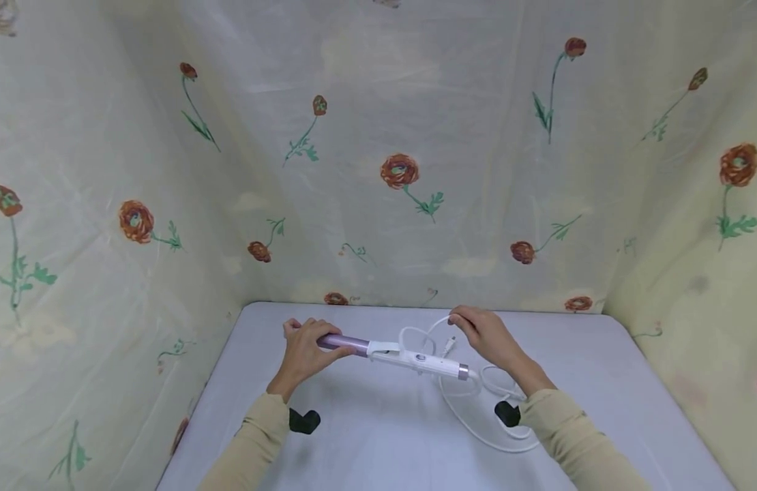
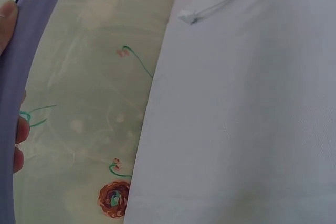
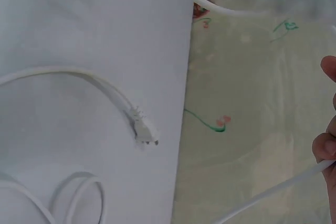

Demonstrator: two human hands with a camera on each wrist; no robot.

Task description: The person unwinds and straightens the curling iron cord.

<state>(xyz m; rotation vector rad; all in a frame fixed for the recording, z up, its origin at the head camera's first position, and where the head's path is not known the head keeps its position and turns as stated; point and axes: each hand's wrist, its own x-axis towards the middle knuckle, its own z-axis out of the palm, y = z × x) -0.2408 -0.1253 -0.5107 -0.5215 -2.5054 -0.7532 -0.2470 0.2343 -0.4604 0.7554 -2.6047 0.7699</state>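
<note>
In the head view, my left hand (image 1: 306, 351) grips the purple barrel (image 1: 349, 343) of a curling iron, held up over the table. Its white handle (image 1: 424, 361) points right and ends in a silver ring. The left wrist view shows the purple barrel (image 2: 26, 51) close up, with fingertips (image 2: 21, 129) behind it. My right hand (image 1: 490, 337) pinches the white cord (image 1: 436, 323) between thumb and fingers, above the table right of the handle. More cord (image 3: 58, 70) lies looped on the table, its plug (image 3: 144, 129) near the far edge.
A white-covered table (image 1: 366, 443) fills the lower part of the head view. Pale cloth (image 1: 464, 136) with printed orange flowers hangs behind it and along both sides. Dark bands (image 1: 305, 421) show by each wrist at the beige sleeves (image 1: 246, 443).
</note>
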